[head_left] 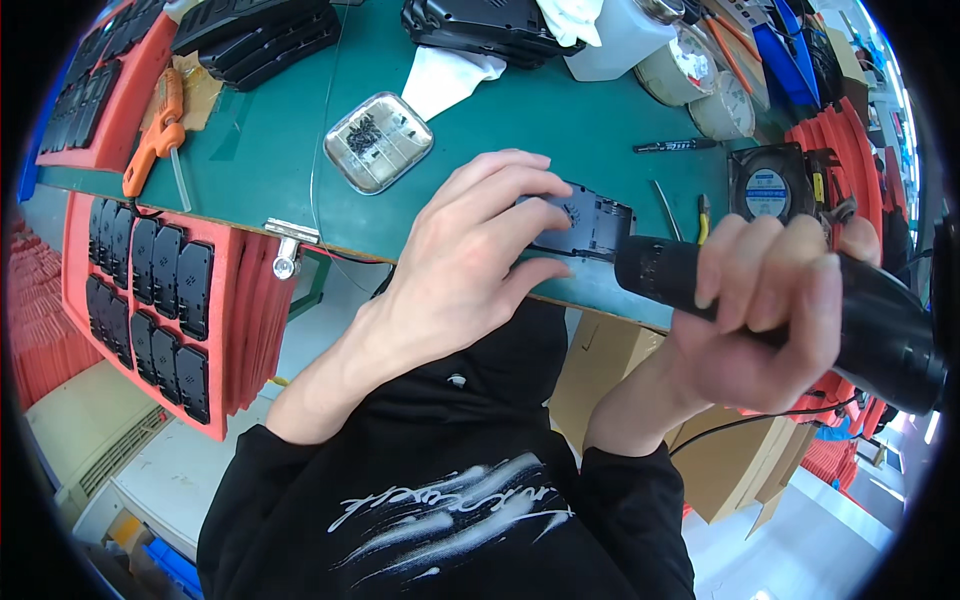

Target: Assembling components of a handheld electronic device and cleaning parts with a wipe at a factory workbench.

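A black rectangular plastic housing [598, 224] lies on the green bench near its front edge. The curved fingers and thumb of my left hand [475, 235] grip its left end, covering that part. Raised to the right of it, my right hand [765, 300] wraps around a thick black heat gun [885, 325]. The heat gun's round nozzle points left, close to the housing's right end. Slight blur softens the right hand.
Around the bench [270, 170] are a screw tin [378, 143], orange glue gun [160, 135], marker [675, 146], tweezers [665, 208], pliers [704, 215] and small fan [768, 180]. Stacked black housings [480, 30] and a white bottle [620, 40] stand behind. Red foam trays [235, 340] hang left.
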Available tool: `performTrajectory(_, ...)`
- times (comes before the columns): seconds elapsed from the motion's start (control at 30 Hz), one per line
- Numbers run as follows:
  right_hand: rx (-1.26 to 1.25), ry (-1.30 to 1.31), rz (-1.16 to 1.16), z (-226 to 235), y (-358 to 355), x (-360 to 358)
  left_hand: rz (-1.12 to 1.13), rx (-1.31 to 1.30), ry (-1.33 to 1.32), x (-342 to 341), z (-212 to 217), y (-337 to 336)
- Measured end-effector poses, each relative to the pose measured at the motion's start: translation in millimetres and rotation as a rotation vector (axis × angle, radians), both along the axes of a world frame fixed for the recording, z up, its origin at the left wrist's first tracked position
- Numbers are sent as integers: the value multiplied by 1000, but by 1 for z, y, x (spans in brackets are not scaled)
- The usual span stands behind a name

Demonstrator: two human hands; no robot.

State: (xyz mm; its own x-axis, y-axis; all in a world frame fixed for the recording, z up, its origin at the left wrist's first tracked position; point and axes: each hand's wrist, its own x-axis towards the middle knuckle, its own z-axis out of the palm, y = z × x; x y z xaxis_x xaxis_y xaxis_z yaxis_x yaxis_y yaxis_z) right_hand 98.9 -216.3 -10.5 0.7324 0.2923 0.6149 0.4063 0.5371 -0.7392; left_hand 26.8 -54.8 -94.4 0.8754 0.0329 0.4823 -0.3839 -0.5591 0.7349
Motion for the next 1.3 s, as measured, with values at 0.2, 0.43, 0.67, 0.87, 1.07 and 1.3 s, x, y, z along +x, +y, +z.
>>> performTrajectory(0.2, 125, 60, 67, 8, -7, -1, 4, -127, -21, 1, 4, -5)
performTrajectory(0.43, 85, 46, 129, 17, -11, -1, 20, -146, -10, 2, 9, -1)
performTrajectory(0.67, 83, 32, 164, 21, -7, -1, 30, -174, -45, -2, 6, 5)
performTrajectory(0.87, 81, -1, 214, 18, -5, 5, 94, -103, -74, -9, 10, 21)
performTrajectory(1.07, 68, -68, 192, 5, 7, 23, 430, 294, -52, -10, 4, 60)
performTrajectory(1.3, 42, -111, 51, -18, 45, 40, 194, 361, 70, -16, 18, 47)
